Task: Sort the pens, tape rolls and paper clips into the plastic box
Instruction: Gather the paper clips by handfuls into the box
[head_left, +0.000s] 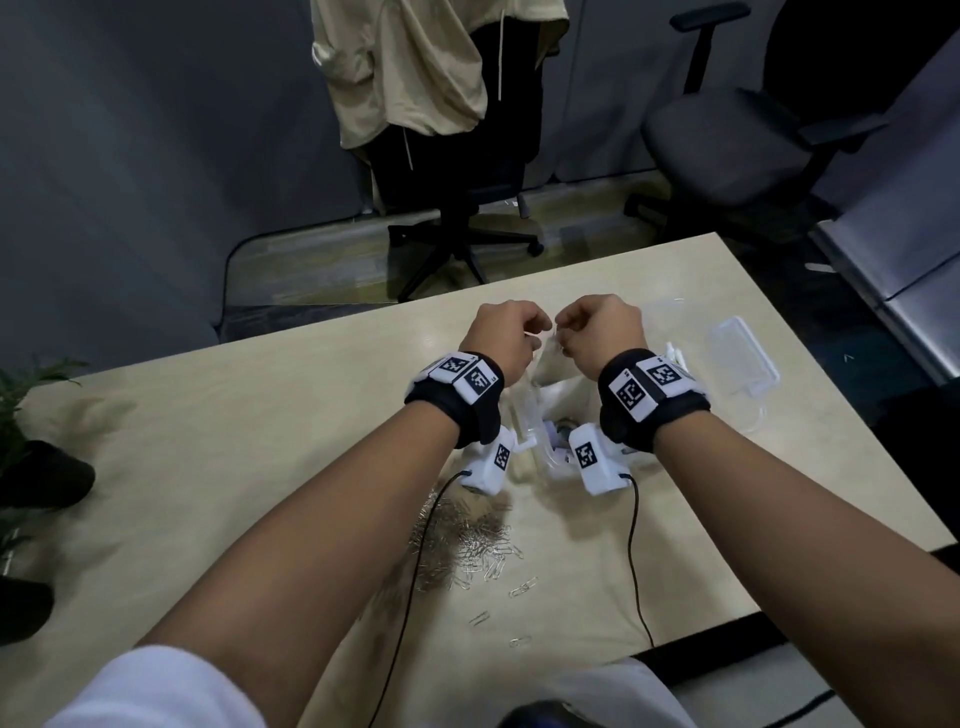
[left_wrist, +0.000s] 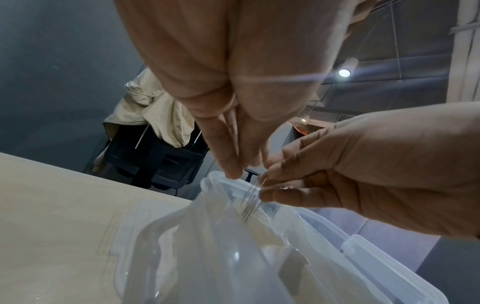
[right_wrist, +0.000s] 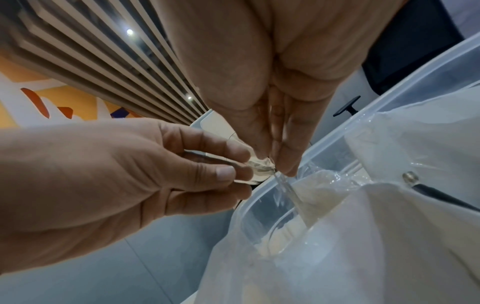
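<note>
Both hands up over the plastic box (head_left: 670, 312). My left hand (head_left: 506, 338) and right hand (head_left: 597, 332) pinch a clear plastic bag (right_wrist: 259, 166) at its top, fingers (left_wrist: 228, 162) curled tight on the film. Looks like I'm opening or emptying the bag, contents not readable. Paper clips (head_left: 467, 540) lie heaped on the worktop (head_left: 234, 441) near me, not yet sorted. Next: free the bag, then scoop clips. Box lid (head_left: 745, 353) lies right. Worktop's far edge is close behind the box; open room left.
</note>
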